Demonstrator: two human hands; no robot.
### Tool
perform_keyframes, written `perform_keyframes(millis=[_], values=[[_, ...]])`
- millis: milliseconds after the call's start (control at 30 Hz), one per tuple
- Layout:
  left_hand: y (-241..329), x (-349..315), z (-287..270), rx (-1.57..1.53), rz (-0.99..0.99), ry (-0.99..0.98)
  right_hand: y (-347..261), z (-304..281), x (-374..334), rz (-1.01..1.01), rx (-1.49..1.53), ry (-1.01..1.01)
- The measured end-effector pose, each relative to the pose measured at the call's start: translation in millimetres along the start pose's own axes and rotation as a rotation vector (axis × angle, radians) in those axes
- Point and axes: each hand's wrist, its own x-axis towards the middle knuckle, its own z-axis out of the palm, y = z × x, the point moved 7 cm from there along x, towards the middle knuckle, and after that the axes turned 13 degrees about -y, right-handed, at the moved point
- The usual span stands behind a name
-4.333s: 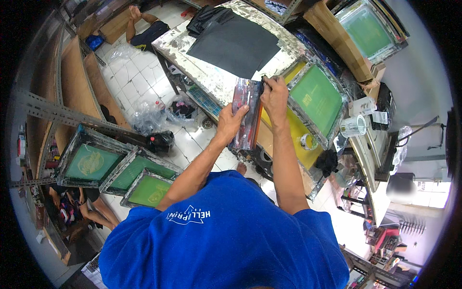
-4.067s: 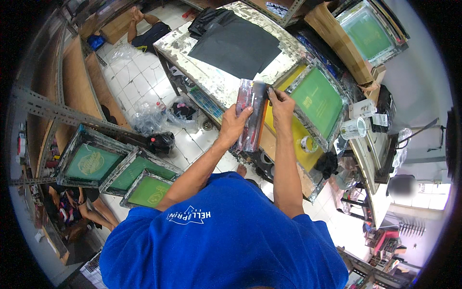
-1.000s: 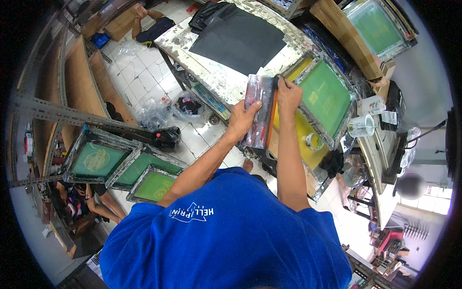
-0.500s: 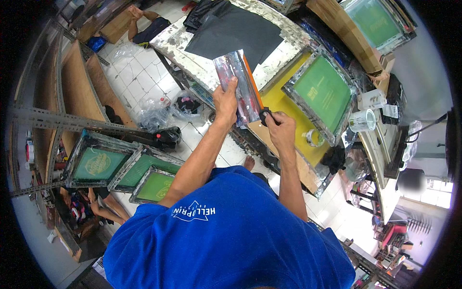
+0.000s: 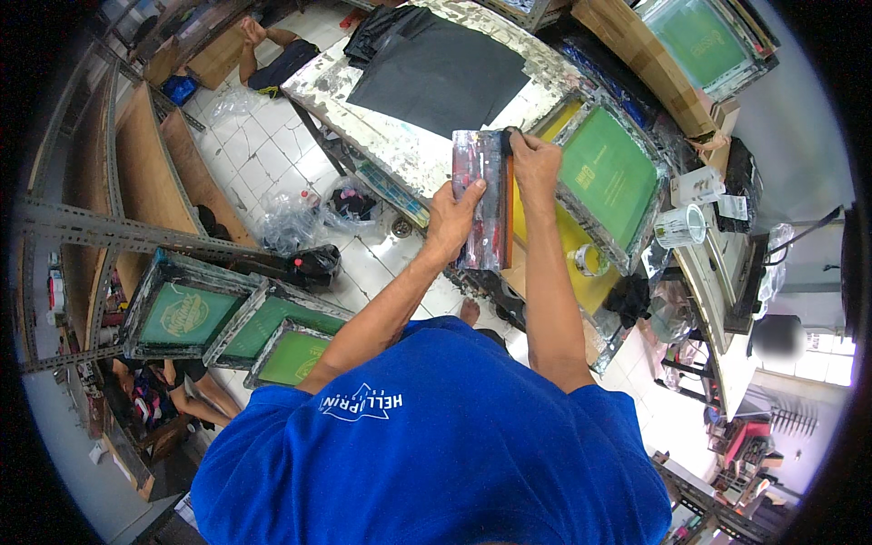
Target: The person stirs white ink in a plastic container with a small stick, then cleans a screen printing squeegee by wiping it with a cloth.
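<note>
In my left hand (image 5: 454,216) is a screen-printing squeegee (image 5: 481,195), its wide flat handle smeared with dried ink in several colours. My thumb lies across its face, and the other fingers are behind it. The squeegee's blade edge faces right. At the far end of that edge, my right hand (image 5: 538,165) pinches a small black wad (image 5: 508,140) that looks like cloth, pressed against the squeegee. Beyond the squeegee, dark grey sheets (image 5: 440,73) lie on an ink-stained white table (image 5: 318,86). A framed green printing screen (image 5: 609,177) is tilted to the right of my right hand.
More framed screens (image 5: 186,309) lean at the left beside wooden shelf boards (image 5: 150,163). Clear plastic bags (image 5: 286,218) lie on the tiled floor (image 5: 245,150). A white tub (image 5: 681,227) and a tape roll (image 5: 592,261) are at the right. Another person's legs (image 5: 282,64) show at the far left.
The squeegee has swung more upright and shifted slightly right and nearer. My right hand has moved with the black wad from the blade's near end to its far end.
</note>
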Motion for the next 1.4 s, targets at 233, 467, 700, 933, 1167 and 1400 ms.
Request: perform_keyframes(millis=[233, 467, 700, 933, 1167, 1400], values=[[-8.6, 6.5, -21.9, -0.191, -0.001, 0.136, -7.0, 20.2, -44.1, 0.058, -0.139, -0.192], [-11.6, 19.1, -42.1, -0.332, -0.020, 0.227, -1.8, 8.7, -99.4, 0.028, -0.193, -0.256], [0.5, 20.0, -31.0, -0.275, -0.013, 0.145, -8.2, 5.4, -94.5, -0.077, -0.238, -0.131], [-10.7, -10.3, 8.2, -0.190, -0.057, 0.012, -19.7, 4.0, -12.2, 0.003, -0.256, -0.051], [-12.5, 0.0, -32.4, -0.201, -0.022, 0.229, -24.8, 30.1, -62.2, -0.080, -0.356, -0.203], [-18.7, 21.5, -69.8, -0.327, 0.085, 0.277, -12.5, 18.0, -120.9, 0.006, -0.149, -0.241]])
